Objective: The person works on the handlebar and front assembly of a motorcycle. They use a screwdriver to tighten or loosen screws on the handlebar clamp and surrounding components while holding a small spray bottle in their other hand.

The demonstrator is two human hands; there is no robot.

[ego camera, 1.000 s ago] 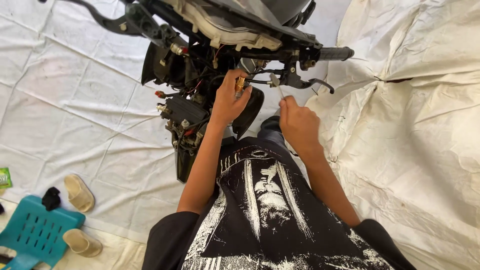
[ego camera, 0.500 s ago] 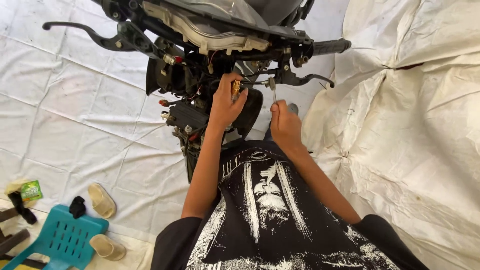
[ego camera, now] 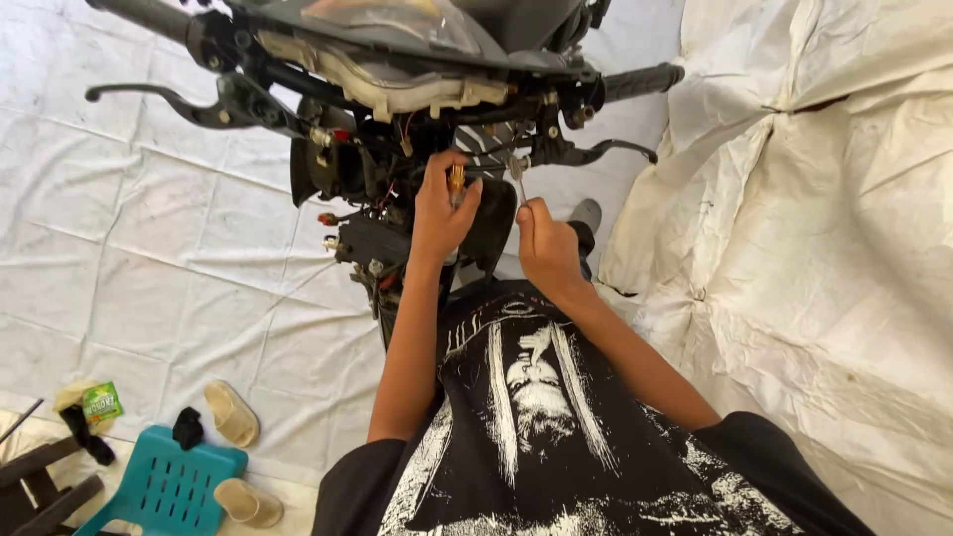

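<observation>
A stripped-down motorcycle front (ego camera: 397,109) stands before me, its headlight housing, wiring and handlebars exposed. My left hand (ego camera: 442,213) is closed on a yellow-handled screwdriver (ego camera: 456,181), held up against the parts under the headlight. My right hand (ego camera: 544,243) grips a small metal wrench (ego camera: 518,171) that points up to the bracket below the right handlebar. Both hands sit close together, just under the handlebar clamp. I wear a black printed T-shirt (ego camera: 536,417).
White tarp (ego camera: 149,238) covers the floor, and a bunched white cover (ego camera: 814,228) rises at the right. A teal plastic stool (ego camera: 164,488), two beige sandals (ego camera: 230,414), a black rag and a green packet (ego camera: 101,401) lie at the lower left. Brake levers (ego camera: 179,99) stick out sideways.
My right hand rose from beside my chest to the bracket with the wrench. The left hand stayed on the screwdriver. The view shifted down and closer.
</observation>
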